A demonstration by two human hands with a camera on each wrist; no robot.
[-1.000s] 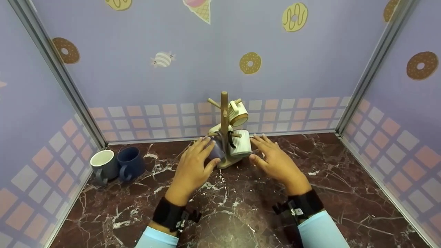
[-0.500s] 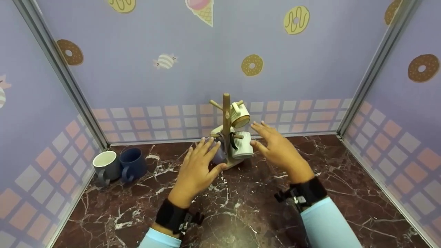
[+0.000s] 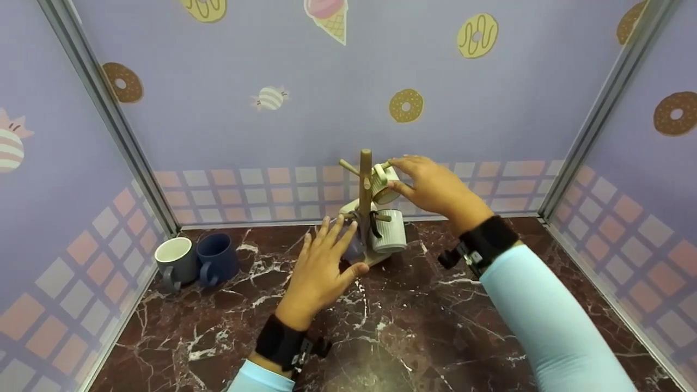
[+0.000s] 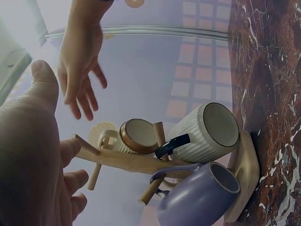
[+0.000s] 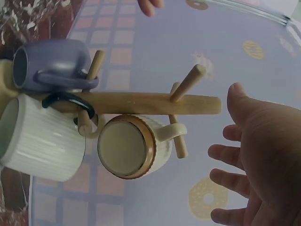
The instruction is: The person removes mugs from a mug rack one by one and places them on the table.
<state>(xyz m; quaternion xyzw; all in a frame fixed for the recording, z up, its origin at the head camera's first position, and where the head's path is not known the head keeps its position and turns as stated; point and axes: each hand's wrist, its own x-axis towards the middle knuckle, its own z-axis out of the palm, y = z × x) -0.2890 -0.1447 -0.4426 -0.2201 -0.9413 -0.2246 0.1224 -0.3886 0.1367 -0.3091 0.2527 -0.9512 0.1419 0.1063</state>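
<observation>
Standing near back wall (image 3: 337, 109), mug rack (image 3: 366, 166); countertop (image 3: 408, 326) stretches in front. Right hand (image 3: 435, 188) beside upper brown-rimmed mug (image 5: 136, 147), left hand (image 3: 321, 264) near lower purple mug (image 4: 197, 197); both with fingers (image 5: 231, 182) spread, holding nothing.

Brown-rimmed mug (image 5: 146, 147) on wooden rack (image 5: 136, 103)

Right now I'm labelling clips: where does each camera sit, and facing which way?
Head: on the head, facing forward and down at the mug rack; left hand, right hand, sleeves show.
Left wrist: on that wrist, facing the rack; left hand near, right hand beyond.
Right wrist: on that wrist, facing the rack; right hand near, left fingertips at top.
Both wrist views share the purple mug.
</observation>
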